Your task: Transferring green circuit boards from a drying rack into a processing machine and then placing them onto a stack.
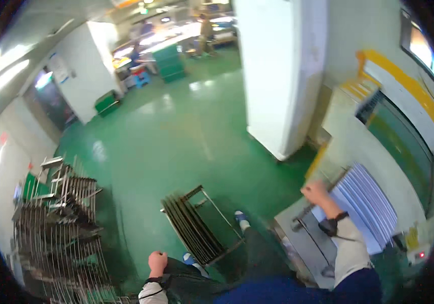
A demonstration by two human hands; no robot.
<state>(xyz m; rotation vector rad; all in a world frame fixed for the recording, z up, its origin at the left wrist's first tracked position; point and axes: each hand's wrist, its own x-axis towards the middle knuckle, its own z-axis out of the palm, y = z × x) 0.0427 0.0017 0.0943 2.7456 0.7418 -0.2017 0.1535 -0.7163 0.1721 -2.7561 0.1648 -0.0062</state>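
My right hand is stretched out over the metal bench at the right, fingers curled in and slightly blurred. It is beside a row of pale bluish-white sheets standing close together, and whatever it may grip is hidden. Low in front of my thigh, my left hand is closed in a loose fist with nothing visible in it. On the floor between my feet stands a metal rack with dark parallel slats, a little beyond my left hand.
Several metal racks are crowded together at the left. A beige machine with a window stands at the right, near a white pillar. Farther off, people work at lit benches beside a green cabinet. A green crate sits by the wall.
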